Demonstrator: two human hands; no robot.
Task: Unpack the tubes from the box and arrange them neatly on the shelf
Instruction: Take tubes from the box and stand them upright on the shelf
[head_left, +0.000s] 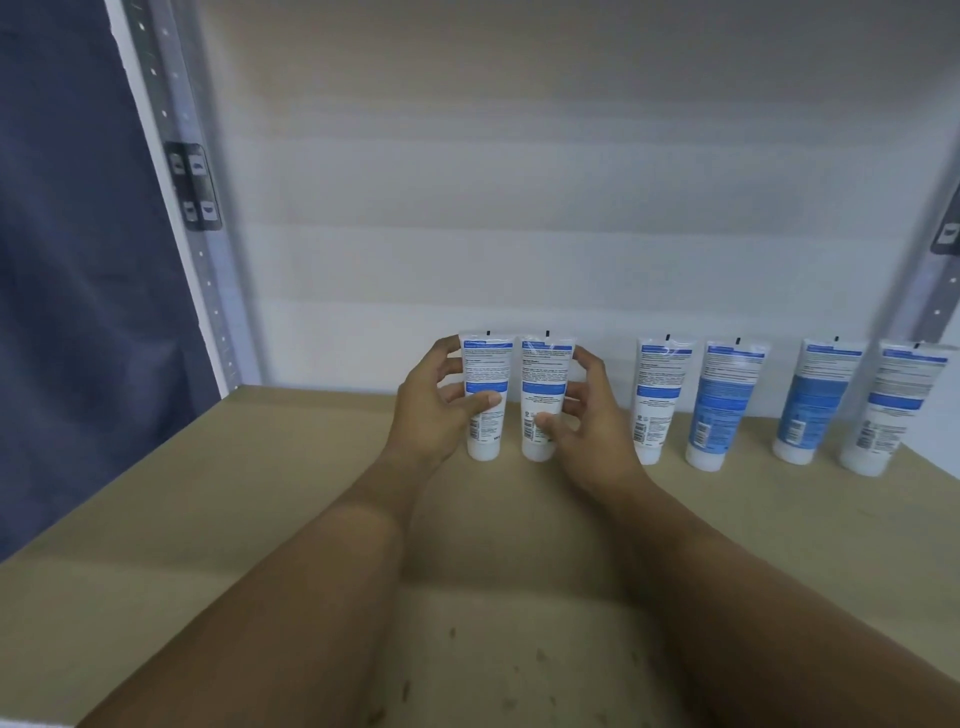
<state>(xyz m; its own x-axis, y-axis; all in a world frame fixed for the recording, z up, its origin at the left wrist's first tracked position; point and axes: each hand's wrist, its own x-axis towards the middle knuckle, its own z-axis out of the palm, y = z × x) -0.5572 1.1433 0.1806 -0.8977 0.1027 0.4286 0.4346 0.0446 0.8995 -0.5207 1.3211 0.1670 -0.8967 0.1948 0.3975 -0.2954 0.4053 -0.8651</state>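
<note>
Your left hand (434, 410) curls round one white, blue-banded tube (485, 395); your right hand (582, 421) clamps its twin (543, 397). Both stand cap-down on the shelf (260, 519), four more tubes (657, 400) at 3 o'clock. The print is too blurred to read.

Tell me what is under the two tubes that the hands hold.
Both tubes, left and right, stand cap-down on the brown shelf board. The left hand and right hand grip their sides. Nothing else shows beneath them; the caps cover the contact spots.
</note>
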